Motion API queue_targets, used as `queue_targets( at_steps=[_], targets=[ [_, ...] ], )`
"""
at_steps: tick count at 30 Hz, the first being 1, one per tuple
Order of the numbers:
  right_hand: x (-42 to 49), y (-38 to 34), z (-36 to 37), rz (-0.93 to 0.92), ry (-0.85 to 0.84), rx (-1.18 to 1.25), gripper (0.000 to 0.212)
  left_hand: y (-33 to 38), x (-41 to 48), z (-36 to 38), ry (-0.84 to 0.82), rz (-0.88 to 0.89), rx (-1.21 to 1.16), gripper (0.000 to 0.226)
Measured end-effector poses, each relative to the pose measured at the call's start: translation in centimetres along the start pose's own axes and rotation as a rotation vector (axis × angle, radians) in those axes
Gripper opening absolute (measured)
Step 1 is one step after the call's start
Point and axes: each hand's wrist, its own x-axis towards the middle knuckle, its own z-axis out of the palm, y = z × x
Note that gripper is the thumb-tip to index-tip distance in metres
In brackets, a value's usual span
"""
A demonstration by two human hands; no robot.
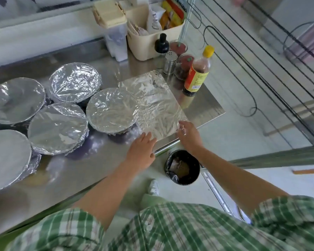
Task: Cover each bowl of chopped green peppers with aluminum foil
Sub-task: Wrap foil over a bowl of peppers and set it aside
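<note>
steel counter (pixel 71 178), bottle (pixel 198 75) beside foil (pixel 158 105)

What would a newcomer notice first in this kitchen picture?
Five round bowls covered with crinkled silver aluminium foil crowd the left of the shiny steel counter. Right of them lies a flat square foil sheet, with the left hand and right hand at its near edge. Behind it stands a brown sauce bottle with a yellow cap.

Five foil-covered bowls (pixel 112 109) just beside a flat, crinkled foil sheet (pixel 158 102)
</note>
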Motion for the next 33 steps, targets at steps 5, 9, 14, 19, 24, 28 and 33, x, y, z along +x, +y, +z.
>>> queue_targets(
  at_steps=[5, 9, 14, 19, 24, 28, 33],
  targets=[
    [4.2, 0.4, -1.6, 0.247, -0.013, 0.030, 0.046, -0.5, 0.4, 0.0, 0.095, -0.045, -0.104, 0.047],
    [5.7, 0.6, -1.1, 0.345, 0.025, 0.142, 0.044, -0.6, 1.1, -0.4, 0.098, -0.058, -0.159, 0.033],
    [6.8, 0.7, -1.1, 0.418, 0.015, 0.229, 0.013, -0.5, 1.6, -1.1, 0.093, -0.094, -0.174, 0.032],
    [7.8, 0.8, -0.5, 0.385, -0.078, 0.208, 0.029, -0.4, 1.6, -1.4, 0.115, -0.093, -0.170, 0.033],
    [8.2, -0.8, -0.8, 0.412, -0.084, 0.493, 0.063, -0.5, 1.6, -1.6, 0.096, -0.090, -0.194, 0.030],
    [9.0, -1.3, -1.0, 0.503, -0.092, 0.666, 0.055, -0.6, 1.5, -1.7, 0.080, -0.097, -0.235, 0.035],
    [8.4, -2.8, -2.3, 0.459, -0.099, 0.828, 0.014, -0.8, 1.3, -2.2, 0.100, -0.177, -0.358, 0.029]
  ],
)
